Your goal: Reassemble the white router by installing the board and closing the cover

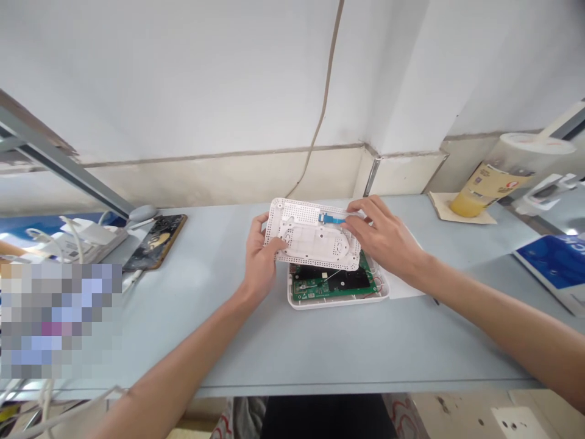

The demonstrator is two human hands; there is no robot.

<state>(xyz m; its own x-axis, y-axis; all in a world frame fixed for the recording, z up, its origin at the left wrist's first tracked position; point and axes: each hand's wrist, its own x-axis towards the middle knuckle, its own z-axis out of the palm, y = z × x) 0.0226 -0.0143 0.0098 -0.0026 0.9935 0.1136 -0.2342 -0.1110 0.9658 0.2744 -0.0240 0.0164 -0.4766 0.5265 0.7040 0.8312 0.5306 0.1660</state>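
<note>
Forearms (185, 353) fwd, L grip (261, 261) on wht panel (311, 239).

The white panel (307, 235) hides part of the green circuit board (326, 293) and some of the left hand (261, 261), a mosaic (57, 323) blurs the lower left, and the right edge cuts off the blue-and-white package (555, 265).

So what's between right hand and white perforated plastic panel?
A flat blue strip, running from the panel to the right hand; head view.
</note>
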